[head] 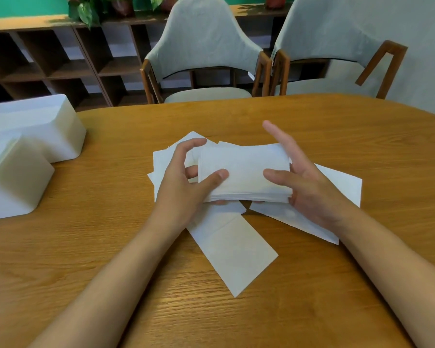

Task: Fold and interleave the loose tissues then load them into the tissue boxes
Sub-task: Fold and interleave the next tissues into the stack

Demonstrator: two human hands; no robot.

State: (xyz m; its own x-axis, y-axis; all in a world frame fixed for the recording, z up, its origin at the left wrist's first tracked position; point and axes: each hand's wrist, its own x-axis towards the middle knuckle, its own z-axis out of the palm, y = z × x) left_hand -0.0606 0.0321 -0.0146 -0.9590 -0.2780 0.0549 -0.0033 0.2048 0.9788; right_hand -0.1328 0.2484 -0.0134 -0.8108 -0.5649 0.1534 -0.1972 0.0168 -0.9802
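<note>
- Across the near half of the table [312,285] I saw bare wood on both sides of the forearms, with the widest open stretch to the right and toward the curved far edge.
- At the left edge, 2 white tissue boxes [43,126] stood close together, the nearer one partly cut off by the frame. They filled that corner and sat well apart from the hands.
- Beyond the far edge, 2 grey padded chairs [204,46] with wooden frames stood close to the table. Behind them ran a dark shelf unit [60,61] with plants [86,11] on top, against a green wall.
- At the middle of the table, the stack of folded tissues [244,172] was held between both hands, just over the loose sheets. It was white, rectangular and several layers thick, and its near edge showed the layers fairly even.
- I saw the left hand [183,182] pinching the stack's left end, thumb pressed on top and fingers curled around the end and under.
- The right hand [309,189] gripped the right end, thumb laid on top and palm against the short edge, with the index finger pointing straight away from me.
- Under and around the stack lay loose tissues [236,252], flat and overlapping. 1 long creased sheet angled toward me, and others fanned out to the left and right beneath the wrists.
</note>
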